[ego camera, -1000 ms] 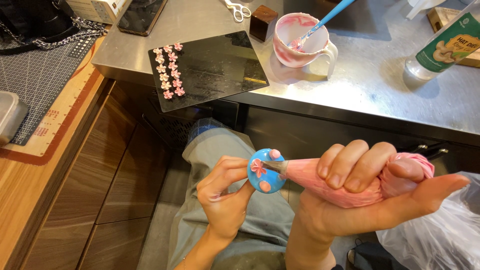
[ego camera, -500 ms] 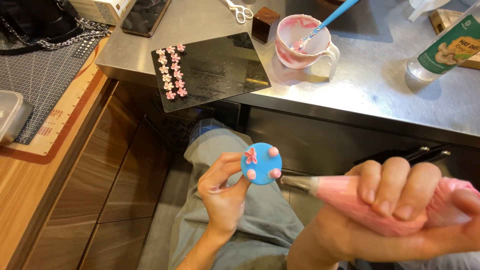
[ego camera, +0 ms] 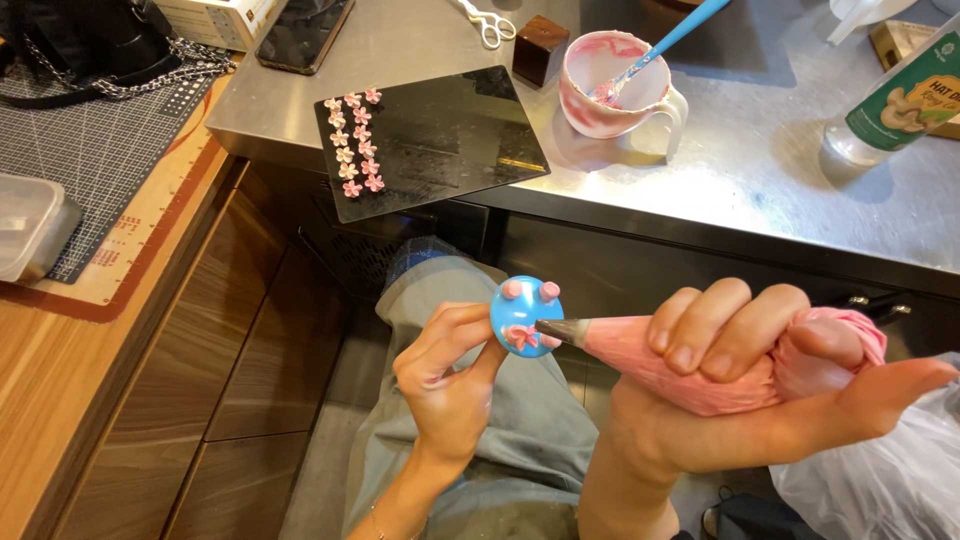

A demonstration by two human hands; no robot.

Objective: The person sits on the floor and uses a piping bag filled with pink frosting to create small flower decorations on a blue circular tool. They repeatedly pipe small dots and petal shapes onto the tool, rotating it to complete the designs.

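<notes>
The left hand (ego camera: 447,375) pinches a small round blue disc (ego camera: 520,310), held low in front of the steel counter (ego camera: 760,190). The right hand (ego camera: 740,385) is closed around a pink piping bag (ego camera: 680,355), its metal tip (ego camera: 560,330) touching the disc. A pink flower seems half piped; I judge steady pressure and a slow turn are needed.

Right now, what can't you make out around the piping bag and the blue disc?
- Head view: the stem under the blue disc is hidden by the left hand and its grip.
- Where the piping bag tip meets the pink flower is too small to tell if they touch.
- The bag's tail is covered by the right hand.
- The bottle is cut off by the right edge.
</notes>
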